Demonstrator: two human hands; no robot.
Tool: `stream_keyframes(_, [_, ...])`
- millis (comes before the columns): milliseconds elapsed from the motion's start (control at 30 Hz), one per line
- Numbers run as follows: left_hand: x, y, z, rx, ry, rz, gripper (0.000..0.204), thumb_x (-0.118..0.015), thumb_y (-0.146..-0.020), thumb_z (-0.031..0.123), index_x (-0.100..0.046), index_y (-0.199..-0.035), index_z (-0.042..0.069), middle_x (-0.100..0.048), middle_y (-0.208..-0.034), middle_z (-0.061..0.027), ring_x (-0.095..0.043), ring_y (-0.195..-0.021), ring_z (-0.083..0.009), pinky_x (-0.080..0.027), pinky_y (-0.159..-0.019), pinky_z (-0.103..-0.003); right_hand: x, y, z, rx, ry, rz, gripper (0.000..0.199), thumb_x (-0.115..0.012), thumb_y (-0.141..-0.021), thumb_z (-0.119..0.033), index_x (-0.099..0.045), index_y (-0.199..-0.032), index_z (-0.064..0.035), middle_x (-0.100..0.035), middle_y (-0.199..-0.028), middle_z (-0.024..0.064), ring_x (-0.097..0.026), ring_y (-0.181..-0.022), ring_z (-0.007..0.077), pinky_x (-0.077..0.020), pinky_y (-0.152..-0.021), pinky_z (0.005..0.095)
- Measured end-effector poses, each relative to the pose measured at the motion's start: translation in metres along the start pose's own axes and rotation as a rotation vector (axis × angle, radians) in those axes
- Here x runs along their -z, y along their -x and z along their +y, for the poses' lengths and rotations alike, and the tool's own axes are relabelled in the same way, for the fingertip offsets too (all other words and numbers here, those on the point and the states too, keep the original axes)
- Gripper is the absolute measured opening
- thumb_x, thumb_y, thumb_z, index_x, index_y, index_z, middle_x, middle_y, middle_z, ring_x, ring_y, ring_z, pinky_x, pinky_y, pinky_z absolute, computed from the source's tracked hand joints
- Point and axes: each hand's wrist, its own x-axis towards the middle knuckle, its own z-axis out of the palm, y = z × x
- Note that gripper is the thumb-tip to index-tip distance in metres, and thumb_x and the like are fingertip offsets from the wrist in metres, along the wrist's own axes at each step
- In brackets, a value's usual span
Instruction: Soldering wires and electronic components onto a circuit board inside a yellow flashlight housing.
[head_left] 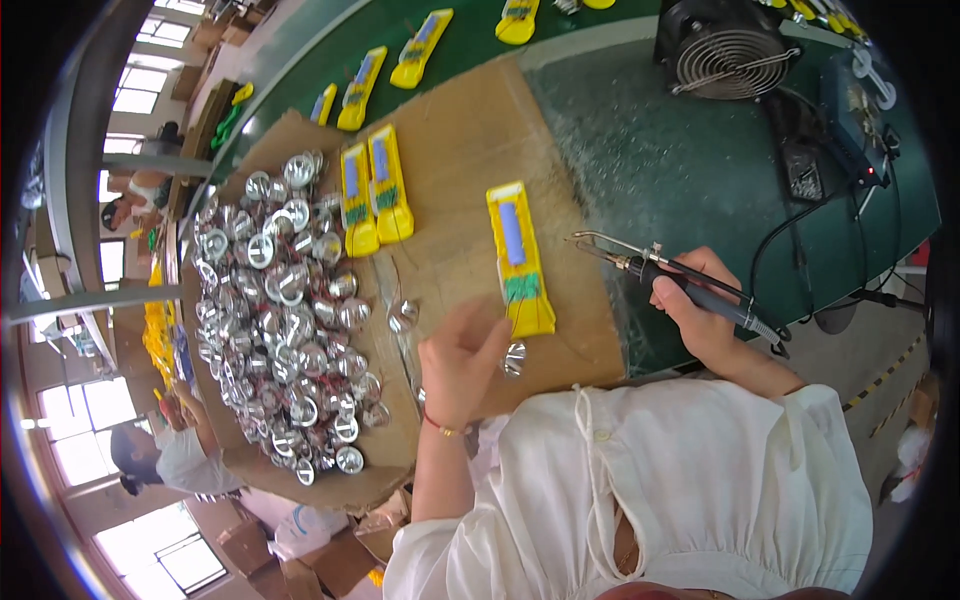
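Observation:
My right hand [700,300] is closed round a soldering iron [690,287] with a dark handle and a thin metal tube alongside. Its tip points left, just short of a yellow plastic casing [541,316]. That casing lies on the cardboard and holds a blue-purple battery cell [512,233] and a green circuit board [521,287]. Beside the casing's near end is my left hand [462,360], its fingers blurred, so whether they grip anything is unclear. A silver reflector cup [514,360] sits close to its fingertips, and thin wires run near the board.
A large heap of silver reflector cups [285,330] fills the cardboard's left side. Two more yellow casings [392,226] lie beyond it, others along the green far strip. At the far right stand a black fan [730,60] and a blue soldering station [850,130] with cables. People sit at left.

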Motion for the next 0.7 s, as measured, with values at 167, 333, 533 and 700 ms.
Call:
stream_keyframes(167, [-0.006, -0.063, 0.013, -0.155, -0.315, -0.180, 0.013, -0.058, -0.073, 0.012, -0.062, -0.072, 0.000, -0.053, -0.052, -0.0144, -0.054, -0.045, -0.0166, -0.042, -0.047, -0.031, 0.024, -0.015, 0.009, -0.016, 0.048, 0.115, 0.014, -0.064, -0.079, -0.009, -0.053, -0.081, -0.0010, -0.062, -0.066, 0.0049, -0.058, -0.060, 0.0073, -0.0454, -0.054, 0.0213])
stream_keyframes(333, [-0.004, -0.221, 0.058, -0.340, -0.596, -0.057, 0.019, -0.057, -0.073, 0.020, -0.066, -0.072, 0.003, -0.060, -0.062, -0.0156, -0.061, -0.056, -0.0270, -0.047, -0.054, -0.034, 0.026, -0.025, 0.014, -0.249, -0.019, 0.147, 0.012, -0.064, -0.078, -0.007, -0.055, -0.081, -0.0010, -0.062, -0.066, 0.0055, -0.059, -0.060, 0.0087, -0.0461, -0.055, 0.0226])
stream_keyframes(533, [-0.048, -0.337, 0.130, -0.463, -0.695, 0.167, 0.034, -0.055, -0.077, 0.038, -0.067, -0.087, 0.008, -0.064, -0.085, -0.0147, -0.060, -0.081, -0.0327, -0.047, -0.074, -0.042, 0.030, -0.030, 0.020, -0.259, 0.004, 0.158, 0.017, -0.069, -0.074, -0.010, -0.055, -0.081, -0.0028, -0.062, -0.064, 0.0053, -0.058, -0.057, 0.0084, -0.0456, -0.053, 0.0238])
stream_keyframes(700, [-0.137, -0.347, 0.129, -0.628, -0.782, -0.008, 0.055, -0.066, -0.069, 0.032, -0.049, -0.116, 0.009, -0.048, -0.112, -0.0181, -0.056, -0.095, -0.0338, -0.047, -0.080, -0.039, 0.036, -0.031, 0.019, -0.078, 0.103, 0.122, 0.017, -0.069, -0.073, -0.009, -0.055, -0.080, -0.0028, -0.059, -0.061, 0.0043, -0.056, -0.054, 0.0084, -0.0440, -0.050, 0.0230])
